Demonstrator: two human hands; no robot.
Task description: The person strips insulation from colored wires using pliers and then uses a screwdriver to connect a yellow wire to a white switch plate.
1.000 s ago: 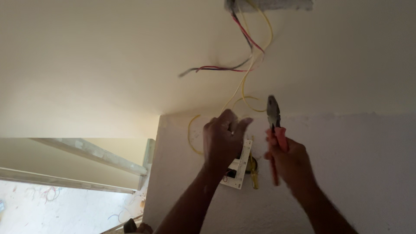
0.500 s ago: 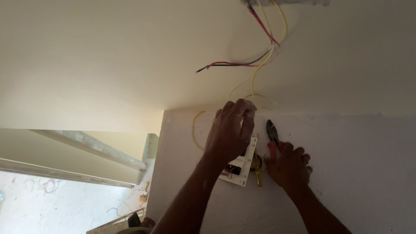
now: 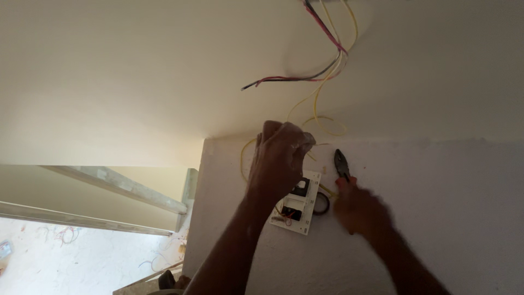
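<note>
My left hand [image 3: 281, 155] is closed around yellow wires [image 3: 322, 123] near the top of the wall, just above a white switch plate [image 3: 299, 205] that hangs loose against the wall. My right hand [image 3: 357, 210] grips red-handled pliers [image 3: 342, 166], whose dark jaws point up beside the plate. This hand is blurred. Red, dark and yellow wires [image 3: 305, 79] hang from an opening in the ceiling at the top of the view.
A pale wall [image 3: 447, 207] fills the right side and a cream ceiling [image 3: 136, 82] spreads above. At lower left a light-coloured window frame [image 3: 117, 186] slants across, with a floor far below strewn with wire scraps [image 3: 63, 235].
The view has tilted, so the ceiling wires sit further right. My left hand rose from the switch plate and closed on the yellow wires. My right hand dropped lower with the pliers.
</note>
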